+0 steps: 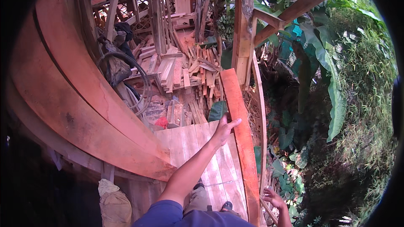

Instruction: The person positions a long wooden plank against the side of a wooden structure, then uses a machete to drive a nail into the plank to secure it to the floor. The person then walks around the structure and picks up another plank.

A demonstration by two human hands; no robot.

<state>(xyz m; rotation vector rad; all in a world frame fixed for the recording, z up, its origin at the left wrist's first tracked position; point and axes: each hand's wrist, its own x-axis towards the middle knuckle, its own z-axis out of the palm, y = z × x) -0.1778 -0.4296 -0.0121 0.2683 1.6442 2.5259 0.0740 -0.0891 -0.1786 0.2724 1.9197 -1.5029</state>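
A long reddish-orange wooden plank [240,132] runs from beside my body out ahead, along the right side of the plank floor. My left hand [224,130] grips its left edge, thumb over the top face and the other fingers mostly hidden behind the wood. To the right of the plank's near end is my right hand [274,198], its fingers bent and apart, with nothing seen in them. A thin wooden rail [261,143] passes close by that hand.
Large curved boards [97,105] rise on my left. Stacked offcuts [168,71] lie below, beyond the edge of the plank floor [185,138]. A timber post [244,29] stands ahead, hoses [145,86] hang left of centre, and plants [336,96] cover a drop at right.
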